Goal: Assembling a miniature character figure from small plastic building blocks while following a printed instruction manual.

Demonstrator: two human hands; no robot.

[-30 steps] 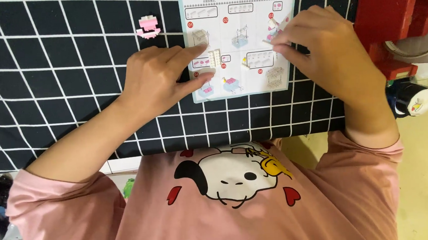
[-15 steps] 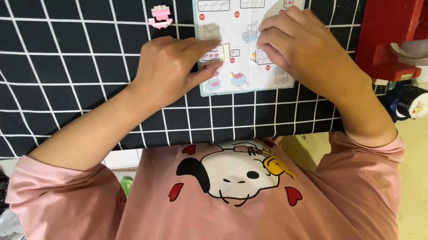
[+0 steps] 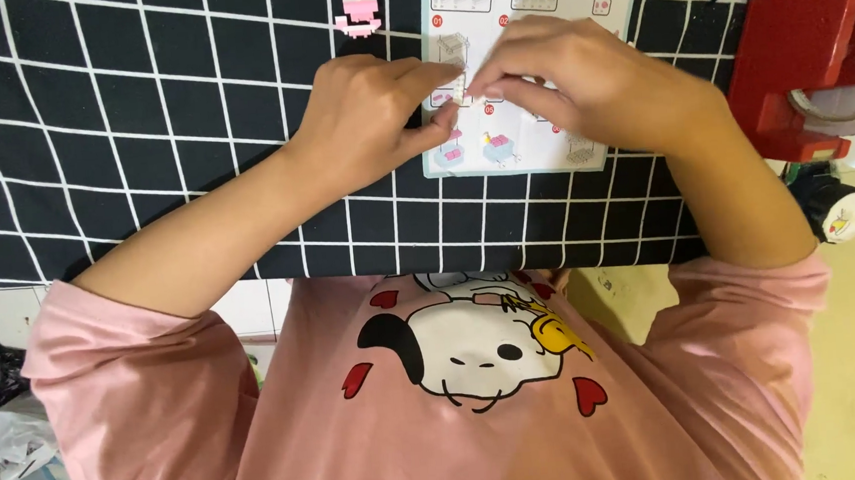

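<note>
My left hand (image 3: 369,119) and my right hand (image 3: 577,84) meet fingertip to fingertip over a printed instruction sheet (image 3: 526,148) lying on a black cloth with a white grid (image 3: 140,140). Between the fingertips sits a small pale building piece (image 3: 458,98); both hands pinch it, though its shape is mostly hidden by the fingers. A small pink and white brick model (image 3: 360,14) stands on the cloth up and to the left of the sheet, apart from both hands.
A red tape dispenser (image 3: 806,53) with a clear roll stands at the right edge of the table. A small dark round object with a white face (image 3: 842,211) lies below it. The table's near edge runs just above my pink shirt.
My right hand has slid left across the sheet to join my left hand. The two hands were apart over the sheet a second ago and now touch at the fingertips.
</note>
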